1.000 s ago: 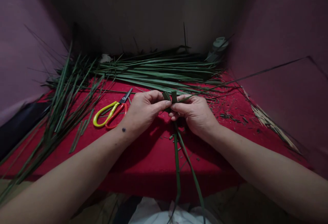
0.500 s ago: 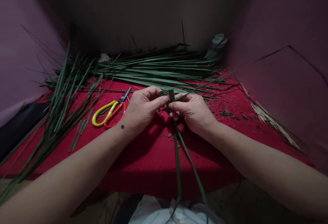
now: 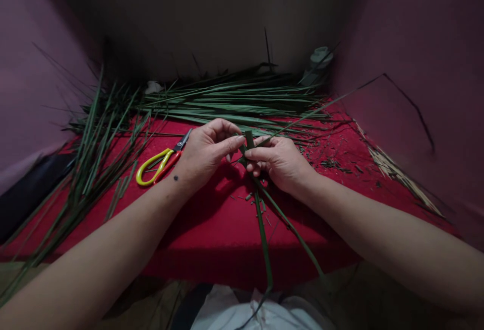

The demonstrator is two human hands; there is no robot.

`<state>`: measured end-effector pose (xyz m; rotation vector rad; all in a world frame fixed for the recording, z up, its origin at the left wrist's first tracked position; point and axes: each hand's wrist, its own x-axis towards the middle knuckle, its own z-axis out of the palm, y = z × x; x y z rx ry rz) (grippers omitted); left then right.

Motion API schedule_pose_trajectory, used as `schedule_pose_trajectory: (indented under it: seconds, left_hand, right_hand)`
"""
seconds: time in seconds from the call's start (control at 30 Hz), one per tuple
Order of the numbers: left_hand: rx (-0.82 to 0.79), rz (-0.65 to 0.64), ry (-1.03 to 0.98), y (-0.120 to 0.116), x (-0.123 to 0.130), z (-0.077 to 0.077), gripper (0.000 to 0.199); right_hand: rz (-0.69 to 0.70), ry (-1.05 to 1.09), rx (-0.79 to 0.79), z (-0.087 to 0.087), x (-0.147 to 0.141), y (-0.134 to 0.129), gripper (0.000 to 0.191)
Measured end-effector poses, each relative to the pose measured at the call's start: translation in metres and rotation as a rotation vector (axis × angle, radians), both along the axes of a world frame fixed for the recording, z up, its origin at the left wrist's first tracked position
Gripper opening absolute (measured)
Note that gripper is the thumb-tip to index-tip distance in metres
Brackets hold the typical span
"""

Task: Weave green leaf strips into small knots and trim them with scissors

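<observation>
Green leaf strips (image 3: 263, 234), folded together where my hands meet, hang down past the table's front edge. My right hand (image 3: 282, 161) pinches the fold between thumb and fingers. A long thin strip (image 3: 321, 112) runs from it up to the right and bends over at its far end. My left hand (image 3: 209, 151) is closed at the fold's left side, thumb against forefinger on a leaf strip; part of the strip is hidden by the fingers. Scissors (image 3: 156, 165) with yellow and red handles lie just left of my left wrist.
Long green leaves (image 3: 227, 99) are heaped along the back of the red-covered table (image 3: 212, 247), more leaves (image 3: 88, 153) at the left. Leaf scraps (image 3: 333, 165) and a bundle of pale sticks (image 3: 401, 176) lie right. A bottle (image 3: 317, 65) stands at the back right.
My left hand has risen slightly and shifted left. The long strip at the right has swung inward, and one hanging strip has swung right. My right hand keeps its pinch.
</observation>
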<state>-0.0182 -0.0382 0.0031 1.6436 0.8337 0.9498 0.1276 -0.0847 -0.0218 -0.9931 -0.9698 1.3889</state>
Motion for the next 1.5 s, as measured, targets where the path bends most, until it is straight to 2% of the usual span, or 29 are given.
schedule_pose_trajectory:
  seconds: [0.13, 0.2, 0.3, 0.43, 0.6, 0.7, 0.83, 0.93, 1.17, 1.5]
  left_hand:
    - [-0.061, -0.026, 0.051, 0.001, 0.0, 0.001, 0.023]
    - [-0.075, -0.04, 0.09, -0.001, -0.001, 0.002, 0.027]
    - [-0.107, -0.071, 0.124, -0.003, -0.001, 0.002, 0.023]
    - [-0.117, -0.025, 0.119, -0.004, 0.0, 0.002, 0.018]
    - [-0.12, -0.021, 0.086, -0.002, -0.001, 0.001, 0.027]
    - [-0.159, -0.066, 0.105, -0.002, -0.001, -0.001, 0.027]
    - [-0.225, -0.202, 0.143, -0.004, 0.003, -0.004, 0.018]
    - [-0.284, -0.211, 0.131, -0.005, 0.007, -0.006, 0.018]
    - [-0.395, -0.23, -0.012, -0.004, 0.008, -0.008, 0.011]
    - [-0.413, -0.243, -0.015, -0.003, 0.005, -0.005, 0.014]
  right_hand:
    - [-0.074, 0.073, -0.01, 0.0, 0.002, 0.003, 0.014]
    - [-0.075, 0.079, -0.012, -0.001, 0.004, 0.005, 0.013]
    - [-0.061, 0.121, -0.013, -0.003, 0.007, 0.009, 0.011]
    - [-0.054, 0.171, -0.008, -0.004, 0.008, 0.011, 0.015]
    - [-0.085, 0.211, -0.025, -0.002, 0.007, 0.01, 0.015]
    - [-0.106, 0.232, -0.044, -0.001, 0.006, 0.01, 0.017]
    - [-0.12, 0.268, -0.05, 0.0, 0.007, 0.011, 0.022]
    - [-0.142, 0.302, -0.073, 0.001, 0.007, 0.011, 0.025]
    - [-0.07, 0.323, -0.105, 0.005, 0.008, 0.01, 0.014]
    - [0.006, 0.313, -0.083, 0.007, 0.005, 0.009, 0.024]
